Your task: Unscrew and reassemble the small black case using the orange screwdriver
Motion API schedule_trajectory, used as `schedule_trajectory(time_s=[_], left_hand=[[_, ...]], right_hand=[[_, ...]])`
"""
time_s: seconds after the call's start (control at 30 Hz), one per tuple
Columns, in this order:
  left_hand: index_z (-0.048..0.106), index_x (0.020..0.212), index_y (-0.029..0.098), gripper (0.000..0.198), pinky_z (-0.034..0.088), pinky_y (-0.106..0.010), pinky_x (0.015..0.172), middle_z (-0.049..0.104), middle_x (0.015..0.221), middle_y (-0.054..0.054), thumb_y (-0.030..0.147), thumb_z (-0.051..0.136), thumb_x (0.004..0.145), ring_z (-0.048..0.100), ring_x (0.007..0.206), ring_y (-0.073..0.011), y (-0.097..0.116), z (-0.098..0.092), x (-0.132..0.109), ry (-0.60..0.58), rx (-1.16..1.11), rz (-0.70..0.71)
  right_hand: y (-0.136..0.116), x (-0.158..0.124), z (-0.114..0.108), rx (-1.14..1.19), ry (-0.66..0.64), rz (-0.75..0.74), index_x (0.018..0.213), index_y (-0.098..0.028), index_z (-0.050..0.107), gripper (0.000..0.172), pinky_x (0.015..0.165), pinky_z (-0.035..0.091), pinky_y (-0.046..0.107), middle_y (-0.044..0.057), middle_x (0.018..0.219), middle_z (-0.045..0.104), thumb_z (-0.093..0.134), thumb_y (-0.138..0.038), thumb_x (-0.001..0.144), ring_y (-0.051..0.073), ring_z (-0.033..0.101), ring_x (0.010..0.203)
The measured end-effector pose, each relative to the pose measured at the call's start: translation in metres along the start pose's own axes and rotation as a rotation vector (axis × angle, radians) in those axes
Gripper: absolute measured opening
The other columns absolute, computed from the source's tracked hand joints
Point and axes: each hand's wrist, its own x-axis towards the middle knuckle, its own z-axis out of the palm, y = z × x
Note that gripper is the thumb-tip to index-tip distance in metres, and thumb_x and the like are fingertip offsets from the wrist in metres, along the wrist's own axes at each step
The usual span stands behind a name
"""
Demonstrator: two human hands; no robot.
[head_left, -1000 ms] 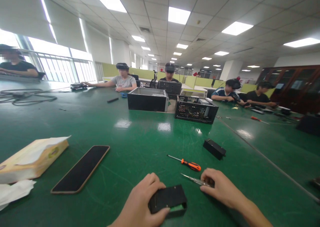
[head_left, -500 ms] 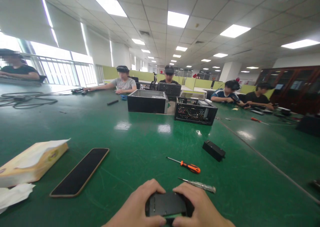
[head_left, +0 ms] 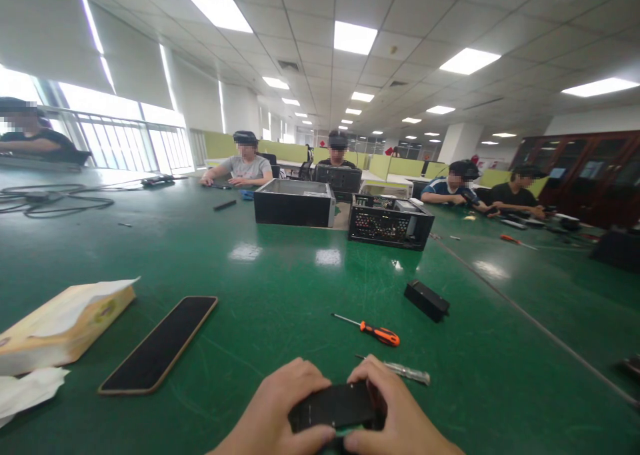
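- While the left hand [head_left: 280, 408] pinches the left end of a small black casing [head_left: 333, 407], the right hand [head_left: 395, 408] clasps its right end; both thumbs press the near side, fingers the far side; the casing is at the near middle, though whether it touches the tabletop I cannot tell
- Even pressure from both ends would likely hold it level; thumbs are best clear of the green strip [head_left: 345, 432], probably a circuit board, at its near edge
- On the green tabletop [head_left: 265, 308], a clear-handled screwdriver [head_left: 413, 373] lies just beyond the right hand; an orange-and-black screwdriver [head_left: 383, 333] lies farther; a smartphone [head_left: 160, 345] and tissue pack [head_left: 65, 321] lie left
- Two computer cases [head_left: 293, 205] stand farther off; seated people [head_left: 250, 170], ceiling lights [head_left: 355, 38] and, far right, glass-fronted cabinets [head_left: 580, 168] fill the room
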Motion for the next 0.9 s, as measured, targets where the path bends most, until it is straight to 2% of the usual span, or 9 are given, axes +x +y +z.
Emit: schedule_trajectory(time_s=[0.1, 0.23, 0.27, 0.4, 0.53, 0.67, 0.8, 0.9], left_hand=[[0.068, 0.105, 0.019, 0.026, 0.049, -0.034, 0.077, 0.068, 0.095, -0.006, 0.035, 0.069, 0.084, 0.062, 0.087, -0.0238, -0.001, 0.001, 0.000, 0.013, 0.002, 0.044], [0.067, 0.105, 0.020, 0.023, 0.049, -0.034, 0.077, 0.067, 0.096, -0.006, 0.030, 0.064, 0.085, 0.061, 0.087, -0.0234, 0.000, 0.001, 0.000, 0.026, 0.008, 0.074], [0.067, 0.104, 0.019, 0.023, 0.049, -0.034, 0.077, 0.067, 0.095, -0.006, 0.030, 0.065, 0.084, 0.061, 0.087, -0.0235, 0.001, 0.001, 0.000, 0.026, 0.016, 0.074], [0.067, 0.101, 0.018, 0.026, 0.049, -0.035, 0.077, 0.066, 0.093, -0.006, 0.033, 0.070, 0.080, 0.060, 0.086, -0.0239, 0.001, 0.002, 0.001, 0.029, 0.043, 0.046], [0.066, 0.101, 0.019, 0.027, 0.049, -0.034, 0.079, 0.066, 0.096, -0.006, 0.029, 0.071, 0.077, 0.061, 0.089, -0.0236, 0.003, 0.000, 0.000, 0.010, 0.017, 0.026], [0.065, 0.102, 0.020, 0.030, 0.048, -0.033, 0.080, 0.065, 0.098, -0.005, 0.024, 0.073, 0.073, 0.060, 0.091, -0.0232, 0.004, -0.001, 0.001, -0.009, 0.012, 0.015], [0.065, 0.100, 0.019, 0.032, 0.048, -0.033, 0.079, 0.065, 0.096, -0.004, 0.021, 0.073, 0.070, 0.060, 0.088, -0.0228, 0.002, 0.001, 0.000, 0.003, 0.010, -0.005], [0.065, 0.100, 0.019, 0.033, 0.048, -0.033, 0.078, 0.065, 0.095, -0.004, 0.021, 0.075, 0.068, 0.060, 0.088, -0.0231, 0.001, 0.002, 0.000, 0.007, 0.013, -0.018]], right_hand=[[0.002, 0.000, 0.000, 0.053, 0.004, -0.032, 0.094, -0.020, 0.062, 0.043, 0.067, 0.035, 0.028, -0.001, 0.086, 0.050, 0.081, -0.027, 0.056, 0.018, 0.049, 0.078], [0.003, -0.001, -0.002, 0.074, 0.069, -0.093, 0.086, -0.019, 0.062, 0.021, 0.065, 0.034, 0.029, -0.001, 0.080, 0.049, 0.071, -0.030, 0.070, 0.017, 0.047, 0.073], [0.004, -0.001, -0.003, 0.085, 0.062, -0.112, 0.088, -0.019, 0.063, 0.024, 0.066, 0.035, 0.029, 0.000, 0.082, 0.049, 0.072, -0.032, 0.071, 0.018, 0.049, 0.074], [0.009, -0.002, -0.006, 0.128, -0.055, -0.205, 0.109, -0.021, 0.064, 0.058, 0.078, 0.041, 0.033, 0.004, 0.098, 0.055, 0.083, -0.044, 0.060, 0.023, 0.054, 0.090], [0.012, -0.003, -0.004, 0.036, -0.031, -0.176, 0.107, -0.019, 0.065, 0.049, 0.081, 0.042, 0.035, 0.005, 0.097, 0.060, 0.080, -0.041, 0.065, 0.023, 0.056, 0.091], [0.010, -0.003, -0.006, -0.014, -0.063, -0.176, 0.104, -0.020, 0.067, 0.053, 0.081, 0.044, 0.034, 0.006, 0.098, 0.062, 0.084, -0.043, 0.059, 0.024, 0.057, 0.092], [0.009, -0.004, -0.008, -0.027, -0.040, -0.165, 0.105, -0.020, 0.068, 0.047, 0.080, 0.045, 0.033, 0.006, 0.097, 0.065, 0.080, -0.038, 0.063, 0.023, 0.059, 0.089], [0.010, -0.003, -0.006, -0.028, -0.034, -0.166, 0.103, -0.019, 0.070, 0.049, 0.077, 0.046, 0.032, 0.006, 0.095, 0.068, 0.083, -0.038, 0.060, 0.023, 0.062, 0.087]])
